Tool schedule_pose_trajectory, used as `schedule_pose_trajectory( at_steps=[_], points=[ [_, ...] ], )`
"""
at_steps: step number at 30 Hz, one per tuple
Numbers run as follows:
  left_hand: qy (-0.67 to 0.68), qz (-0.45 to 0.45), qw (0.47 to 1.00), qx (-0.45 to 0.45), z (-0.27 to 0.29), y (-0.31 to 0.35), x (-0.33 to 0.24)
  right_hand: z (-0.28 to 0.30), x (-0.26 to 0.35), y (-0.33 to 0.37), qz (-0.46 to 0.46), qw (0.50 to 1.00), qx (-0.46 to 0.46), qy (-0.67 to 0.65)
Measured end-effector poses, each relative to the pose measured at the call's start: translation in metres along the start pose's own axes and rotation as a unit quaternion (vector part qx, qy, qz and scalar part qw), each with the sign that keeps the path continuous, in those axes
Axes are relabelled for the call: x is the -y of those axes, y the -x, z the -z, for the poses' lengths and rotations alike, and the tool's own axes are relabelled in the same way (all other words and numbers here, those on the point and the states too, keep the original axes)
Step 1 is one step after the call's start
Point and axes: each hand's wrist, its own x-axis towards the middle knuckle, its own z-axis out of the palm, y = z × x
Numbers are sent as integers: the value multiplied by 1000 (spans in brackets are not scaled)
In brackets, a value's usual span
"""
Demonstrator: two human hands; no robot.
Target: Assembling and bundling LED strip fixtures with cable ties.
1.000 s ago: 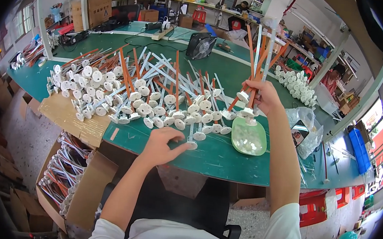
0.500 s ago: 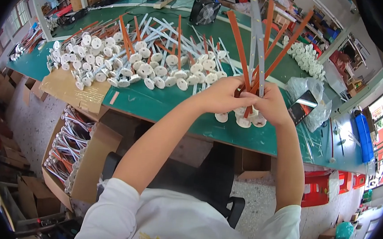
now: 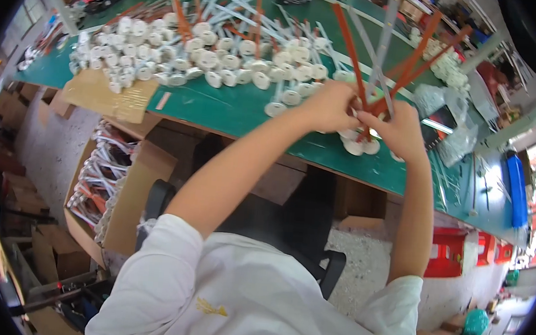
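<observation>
Above the table's near edge, my two hands are closed around one bundle of narrow strips with round white bases. The bundle holds orange strips (image 3: 353, 48) and silver-grey strips (image 3: 384, 47), which fan out upward. Its white discs (image 3: 354, 147) hang below my fingers. My left hand (image 3: 336, 107) grips from the left, its thumb toward the bundle's middle. From the right, my right hand (image 3: 403, 134) wraps the strips, its thumb across their front. Fingers partly hide where the strips cross. A large pile of similar disc-ended strips (image 3: 210, 59) lies beyond my left forearm.
The green table (image 3: 222, 110) bears a flat cardboard piece (image 3: 106, 98), clear plastic bags (image 3: 458, 148) and more white discs (image 3: 448, 71). Below left stands a cardboard box (image 3: 142, 202) full of strips. A black chair (image 3: 333, 276) is before me, and red plastic stools (image 3: 447, 254) sit under the right side.
The whole view has shifted, so the table appears higher. My hands have moved slightly right and away with the bundle, whose strips spread wider and lean more to the right.
</observation>
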Motion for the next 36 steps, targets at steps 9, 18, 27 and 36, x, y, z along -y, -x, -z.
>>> schedule_pose_trajectory(
  at_steps=[9, 18, 27, 36],
  points=[
    [-30, -75, 996, -25, -33, 4, 1, -26, -33, 13, 48, 996, -55, -47],
    [-63, -83, 994, -40, -22, 4, 17, -25, -43, 0, 56, 997, -51, -13],
    [-81, -86, 993, -26, -19, -9, 57, -18, -88, -14, -33, 994, -76, -78],
    [-102, -26, 994, 14, 17, 9, 62, 25, -90, -25, -35, 919, -290, -267]
  ],
)
